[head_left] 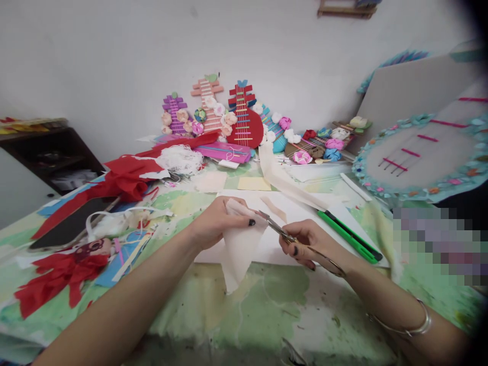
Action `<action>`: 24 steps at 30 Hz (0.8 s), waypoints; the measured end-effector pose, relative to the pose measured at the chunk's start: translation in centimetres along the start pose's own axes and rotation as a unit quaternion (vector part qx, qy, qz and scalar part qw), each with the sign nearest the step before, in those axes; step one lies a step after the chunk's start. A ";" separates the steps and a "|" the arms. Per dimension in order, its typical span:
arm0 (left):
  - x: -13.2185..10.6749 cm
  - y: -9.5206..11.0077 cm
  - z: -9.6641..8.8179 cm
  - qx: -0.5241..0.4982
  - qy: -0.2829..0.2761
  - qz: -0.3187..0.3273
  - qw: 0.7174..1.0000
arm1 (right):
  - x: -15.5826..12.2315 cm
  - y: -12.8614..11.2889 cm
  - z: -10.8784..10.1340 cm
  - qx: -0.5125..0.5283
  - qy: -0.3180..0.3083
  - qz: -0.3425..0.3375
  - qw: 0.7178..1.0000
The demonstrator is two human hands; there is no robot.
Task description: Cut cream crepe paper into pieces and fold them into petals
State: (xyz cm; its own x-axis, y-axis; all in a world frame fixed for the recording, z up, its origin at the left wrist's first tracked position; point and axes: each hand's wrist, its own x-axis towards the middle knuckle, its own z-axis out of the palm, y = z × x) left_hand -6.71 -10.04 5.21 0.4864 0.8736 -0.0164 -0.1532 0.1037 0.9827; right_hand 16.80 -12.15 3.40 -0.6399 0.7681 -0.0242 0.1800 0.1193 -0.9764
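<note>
A piece of pale cream crepe paper [244, 246] is pinched in my left hand [215, 222], its lower end hanging down to a ragged point. My right hand [305, 241] grips a pair of scissors [280, 229] by the handles. The scissor blades meet the paper's upper right edge, close to my left thumb. Beneath both hands lies a white sheet [297, 203] with a small beige paper scrap [273, 208] on it. Just right of my right hand rests a green utility knife [348, 235]. A long cream paper strip [278, 173] curves behind the hands.
Red crepe paper [127, 178], white string [183, 160] and a dark phone-like slab [76, 223] crowd the left side. Several decorated miniature instruments, including a red one [246, 127], lean on the back wall. A larger flower-rimmed instrument [419, 152] stands at right.
</note>
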 end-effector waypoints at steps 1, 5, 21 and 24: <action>0.0 0.0 0.0 0.000 0.000 0.000 1.000 | 0.0 -0.1 0.0 -0.006 0.005 -0.001 1.000; 0.0 0.0 0.2 -0.004 0.000 -0.005 1.000 | -0.1 -0.6 0.2 -0.028 0.023 0.002 0.999; -0.1 0.0 0.2 -0.018 -0.007 -0.009 1.000 | 0.0 -0.4 0.1 -0.056 0.045 0.013 0.997; -0.1 0.0 0.2 -0.020 -0.007 -0.009 1.000 | 0.0 -0.4 0.1 -0.070 0.053 0.014 0.996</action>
State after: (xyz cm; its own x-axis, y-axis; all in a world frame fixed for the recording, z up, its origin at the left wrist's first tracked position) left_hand -6.60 -10.18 5.22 0.5012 0.8648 -0.0306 -0.1791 0.1383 0.9741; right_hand 16.62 -12.23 3.79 -0.5528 0.8331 -0.0205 0.3036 0.1784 -0.9359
